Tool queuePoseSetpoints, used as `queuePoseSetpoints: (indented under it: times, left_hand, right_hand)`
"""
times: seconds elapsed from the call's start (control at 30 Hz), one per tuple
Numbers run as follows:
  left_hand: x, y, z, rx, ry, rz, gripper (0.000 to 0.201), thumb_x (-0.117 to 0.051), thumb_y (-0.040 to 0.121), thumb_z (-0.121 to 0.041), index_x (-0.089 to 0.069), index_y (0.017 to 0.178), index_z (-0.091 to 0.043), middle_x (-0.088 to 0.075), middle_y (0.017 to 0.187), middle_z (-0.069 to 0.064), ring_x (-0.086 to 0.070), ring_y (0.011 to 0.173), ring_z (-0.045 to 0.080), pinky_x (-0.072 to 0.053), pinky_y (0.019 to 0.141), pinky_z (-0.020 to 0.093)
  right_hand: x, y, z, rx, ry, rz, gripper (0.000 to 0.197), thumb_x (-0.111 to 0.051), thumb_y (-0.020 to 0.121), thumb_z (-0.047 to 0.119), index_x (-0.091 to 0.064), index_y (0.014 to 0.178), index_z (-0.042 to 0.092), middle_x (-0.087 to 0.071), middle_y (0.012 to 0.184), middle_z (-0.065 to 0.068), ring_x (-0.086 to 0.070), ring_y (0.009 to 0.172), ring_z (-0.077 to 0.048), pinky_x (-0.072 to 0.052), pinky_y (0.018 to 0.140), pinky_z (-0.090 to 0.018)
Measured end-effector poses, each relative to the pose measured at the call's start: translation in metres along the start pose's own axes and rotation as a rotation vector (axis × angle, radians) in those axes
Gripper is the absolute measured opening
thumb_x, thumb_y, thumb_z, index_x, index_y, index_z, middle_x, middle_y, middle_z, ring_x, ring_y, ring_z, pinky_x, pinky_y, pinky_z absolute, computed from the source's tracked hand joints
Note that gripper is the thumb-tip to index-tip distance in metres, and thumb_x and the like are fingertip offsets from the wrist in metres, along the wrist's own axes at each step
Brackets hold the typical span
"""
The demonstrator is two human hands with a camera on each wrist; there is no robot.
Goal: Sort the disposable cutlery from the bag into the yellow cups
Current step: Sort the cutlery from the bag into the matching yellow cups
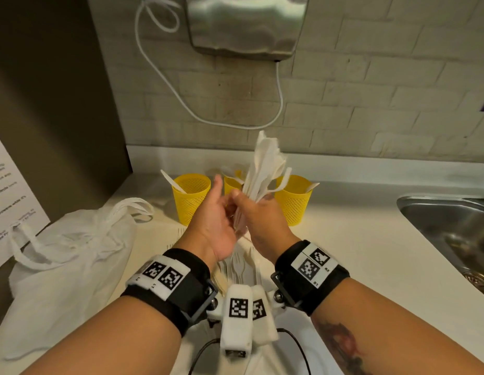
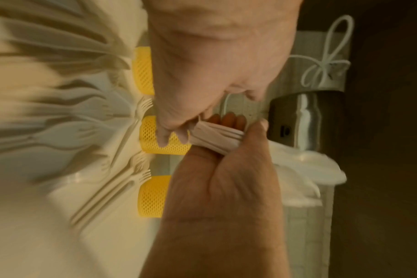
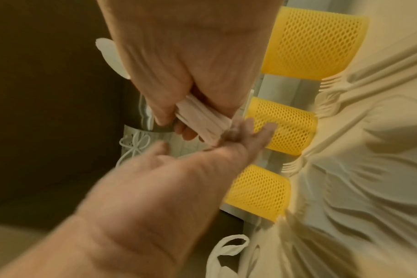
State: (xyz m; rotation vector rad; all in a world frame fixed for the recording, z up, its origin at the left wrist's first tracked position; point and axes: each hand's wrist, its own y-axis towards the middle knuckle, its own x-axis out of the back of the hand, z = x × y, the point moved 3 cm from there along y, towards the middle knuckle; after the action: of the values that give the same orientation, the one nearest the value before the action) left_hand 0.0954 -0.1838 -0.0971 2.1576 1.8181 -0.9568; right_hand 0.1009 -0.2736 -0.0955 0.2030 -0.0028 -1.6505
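My right hand (image 1: 255, 212) grips a thick bundle of white plastic cutlery (image 1: 265, 169) upright above the counter, in front of the middle yellow mesh cup (image 1: 230, 185). My left hand (image 1: 217, 209) is held flat beside it, fingers straight, touching the handle ends of the bundle (image 3: 200, 120). The left yellow cup (image 1: 192, 201) holds one white utensil. A white spoon sticks out of the right yellow cup (image 1: 295, 207). More loose forks and other pieces (image 1: 239, 266) lie on the counter under my wrists.
A crumpled white plastic bag (image 1: 67, 253) lies on the counter at left. A steel sink (image 1: 451, 226) is at the right. A metal hand dryer (image 1: 246, 23) with a white cable hangs on the brick wall. A dark panel stands at far left.
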Motion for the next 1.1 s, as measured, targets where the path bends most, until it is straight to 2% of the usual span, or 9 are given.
queuePoseSetpoints:
  times: [0.17,0.3,0.37,0.43,0.5,0.6,0.7,0.87,1.1]
  left_hand:
    - [-0.005,-0.005,0.007,-0.077,0.194,-0.017,0.05,-0.075,0.078,-0.021,-0.058,0.125,-0.025,-0.066,0.127,0.006,-0.061,0.116,0.024,-0.051,0.088,0.044]
    - [0.011,0.006,0.007,0.023,0.092,-0.183,0.022,-0.063,0.094,-0.031,-0.064,0.114,-0.022,-0.068,0.117,0.006,-0.064,0.108,0.025,-0.053,0.088,0.046]
    - [0.021,0.009,0.002,0.007,0.075,-0.222,0.016,-0.058,0.097,-0.03,-0.064,0.11,-0.022,-0.072,0.1,0.004,-0.069,0.089,0.023,-0.055,0.077,0.042]
    - [0.032,0.009,-0.003,-0.013,0.093,-0.257,0.017,-0.055,0.1,-0.027,-0.064,0.111,-0.018,-0.075,0.085,0.006,-0.072,0.07,0.022,-0.057,0.063,0.038]
    - [0.038,0.007,-0.008,-0.035,0.092,-0.271,0.023,-0.052,0.101,-0.024,-0.06,0.119,-0.012,-0.075,0.09,0.012,-0.073,0.069,0.025,-0.059,0.059,0.038]
    - [0.041,0.001,-0.013,-0.072,0.056,-0.282,0.024,-0.049,0.102,-0.018,-0.052,0.122,-0.004,-0.066,0.084,0.014,-0.069,0.078,0.027,-0.056,0.071,0.041]
    - [0.04,-0.007,-0.012,-0.064,0.051,-0.26,0.015,-0.05,0.102,-0.018,-0.05,0.114,-0.009,-0.052,0.072,0.009,-0.061,0.075,0.024,-0.055,0.077,0.047]
    - [0.041,-0.014,-0.006,-0.057,0.048,-0.224,0.007,-0.05,0.102,-0.015,-0.05,0.106,-0.01,-0.046,0.067,0.007,-0.051,0.066,0.023,-0.052,0.081,0.047]
    - [0.048,-0.014,-0.004,-0.037,0.051,-0.223,0.006,-0.052,0.101,-0.013,-0.055,0.103,-0.009,-0.049,0.069,0.01,-0.054,0.065,0.024,-0.052,0.083,0.049]
  right_hand:
    - [-0.002,-0.004,0.003,0.084,-0.398,0.171,0.033,-0.057,0.088,-0.005,-0.057,0.118,0.008,-0.063,0.099,-0.002,-0.062,0.092,-0.019,-0.052,0.076,-0.021]
    - [-0.017,-0.004,0.001,0.232,-1.103,0.375,0.039,-0.058,0.09,0.006,-0.05,0.127,-0.002,-0.054,0.122,-0.018,-0.051,0.115,-0.033,-0.044,0.092,-0.032]
    - [-0.021,-0.002,0.008,0.203,-1.274,0.522,0.039,-0.064,0.089,0.019,-0.051,0.122,0.001,-0.053,0.11,-0.015,-0.05,0.101,-0.026,-0.042,0.076,-0.027]
    - [-0.019,0.004,0.021,0.129,-1.279,0.644,0.031,-0.068,0.088,0.035,-0.055,0.095,0.008,-0.051,0.088,-0.008,-0.045,0.075,-0.019,-0.034,0.057,-0.028]
    - [-0.014,0.013,0.035,0.085,-1.248,0.699,0.035,-0.061,0.091,0.045,-0.059,0.086,0.011,-0.058,0.085,-0.007,-0.05,0.074,-0.019,-0.039,0.064,-0.032]
    - [-0.007,0.049,0.05,0.193,-1.309,0.446,0.031,-0.051,0.098,0.032,-0.07,0.103,0.008,-0.068,0.103,-0.013,-0.061,0.097,-0.028,-0.042,0.073,-0.031]
    - [-0.001,0.079,0.054,0.264,-1.389,0.175,0.028,-0.053,0.096,0.028,-0.064,0.104,0.003,-0.066,0.103,-0.017,-0.061,0.098,-0.035,-0.039,0.069,-0.031]
    - [-0.01,0.097,0.037,0.173,-1.487,0.239,0.032,-0.046,0.1,0.023,-0.056,0.118,-0.002,-0.061,0.122,-0.02,-0.058,0.111,-0.036,-0.044,0.085,-0.037]
    - [-0.006,0.107,0.037,0.17,-1.331,0.148,0.024,-0.048,0.097,0.011,-0.053,0.116,-0.002,-0.062,0.116,-0.021,-0.06,0.106,-0.037,-0.041,0.074,-0.035]
